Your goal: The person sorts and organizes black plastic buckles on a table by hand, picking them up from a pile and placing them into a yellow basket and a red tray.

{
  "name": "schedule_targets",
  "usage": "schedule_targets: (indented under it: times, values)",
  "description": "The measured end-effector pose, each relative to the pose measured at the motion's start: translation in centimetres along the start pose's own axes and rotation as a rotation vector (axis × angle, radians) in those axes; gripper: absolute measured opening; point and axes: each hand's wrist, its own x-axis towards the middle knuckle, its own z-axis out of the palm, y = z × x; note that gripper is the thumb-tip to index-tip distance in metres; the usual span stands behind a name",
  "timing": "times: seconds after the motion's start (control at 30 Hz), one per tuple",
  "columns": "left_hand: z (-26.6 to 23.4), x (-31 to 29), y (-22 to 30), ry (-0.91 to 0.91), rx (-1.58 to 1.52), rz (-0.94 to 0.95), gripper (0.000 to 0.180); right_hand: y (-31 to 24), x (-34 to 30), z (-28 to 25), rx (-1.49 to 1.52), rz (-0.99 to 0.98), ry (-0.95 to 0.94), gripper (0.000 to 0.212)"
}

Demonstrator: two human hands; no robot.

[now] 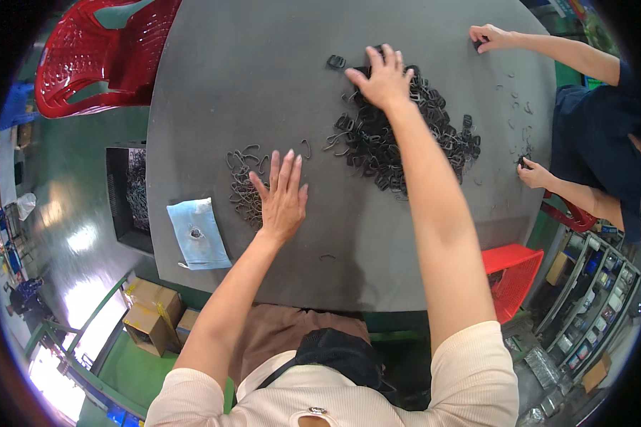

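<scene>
My right hand [388, 80] reaches to the far side of a heap of black buckles [381, 139], its fingers spread over the heap's upper edge. One loose buckle [336, 62] lies just left of that hand. Beside a smaller pile of bent metal wire hooks [245, 191], my left hand [283, 196] is held flat with its fingers stretched out, partly covering the pile's right side. A single wire hook [306, 148] lies above the left fingertips, and another small hook [327, 257] lies nearer to me. Neither hand is seen to grip anything.
A blue face mask-like cloth [199, 233] lies at the table's left edge. Across on the right, a co-worker's hands [493, 38] handle small black pieces. A red basket [509, 281], a red chair [110, 57] and a black bin of metal pieces [129, 196] stand around the grey table [263, 71].
</scene>
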Motion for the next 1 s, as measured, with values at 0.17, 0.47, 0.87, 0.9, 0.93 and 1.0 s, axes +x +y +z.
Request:
schedule_targets:
  times: [0.17, 0.47, 0.87, 0.9, 0.93, 1.0]
  values:
    - [0.1, 5.7, -0.8, 0.108, -0.096, -0.025, 0.054, -4.4, -9.9, 1.5, 0.032, -0.243, 0.048, 0.069]
    - [1.3, 14.8, -0.9, 0.185, -0.084, 0.069, 0.049, 4.0, -19.2, -2.2, -0.057, -0.06, -0.072, 0.058]
    - [3.4, 10.9, 4.4, -0.031, -0.323, 0.135, 0.061, 5.7, -5.1, -4.1, 0.131, 0.043, 0.389, 0.025]
    - [3.0, 9.2, 5.5, -0.051, -0.385, 0.097, 0.063, 6.2, -3.5, -3.3, 0.101, 0.078, 0.368, 0.026]
    - [2.8, 7.5, 6.4, -0.063, -0.444, 0.063, 0.064, 6.6, -2.2, -2.4, 0.073, 0.111, 0.344, 0.026]
    - [2.1, 4.5, 7.5, -0.104, -0.555, 0.002, 0.065, 5.7, -1.5, -1.0, 0.041, 0.04, 0.29, 0.024]
